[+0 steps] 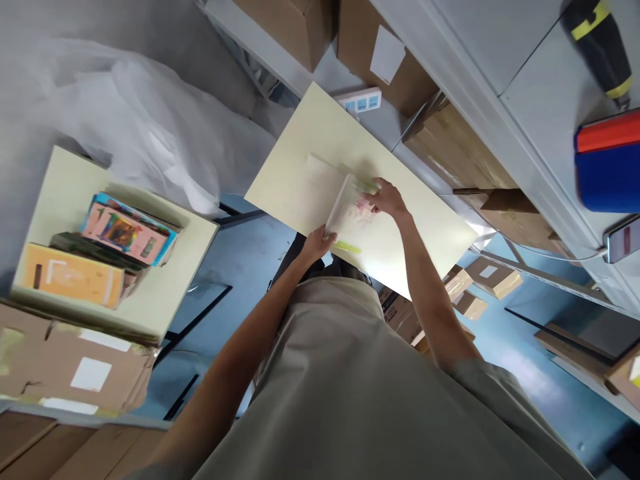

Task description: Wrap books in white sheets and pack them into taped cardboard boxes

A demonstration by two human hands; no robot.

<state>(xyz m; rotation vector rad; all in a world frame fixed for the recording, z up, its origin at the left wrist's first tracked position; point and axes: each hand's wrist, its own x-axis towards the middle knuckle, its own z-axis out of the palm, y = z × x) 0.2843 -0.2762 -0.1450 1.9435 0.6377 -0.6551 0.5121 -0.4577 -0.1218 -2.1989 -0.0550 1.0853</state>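
Gripping the near edge of a pale, pink-marked paper book [337, 208] with nearly closed left hand [316, 244]; touching its right page with half-bent right hand [390, 199] (too blurred to tell if pinching). Opened on a cream rectangular board [425, 230], not yet shut: seemingly midway.

The open book [327, 187] lies on a board [430, 233] before the person. Past its far edge, a power strip [367, 101] and cardboard boxes [357, 47] sit on the bench [327, 70]. Left, book stacks [127, 230] rest on a second board [173, 287], plastic sheeting [145, 127] beyond. Right, a shelf [540, 100] carries a drill [603, 53] and phone [624, 240].
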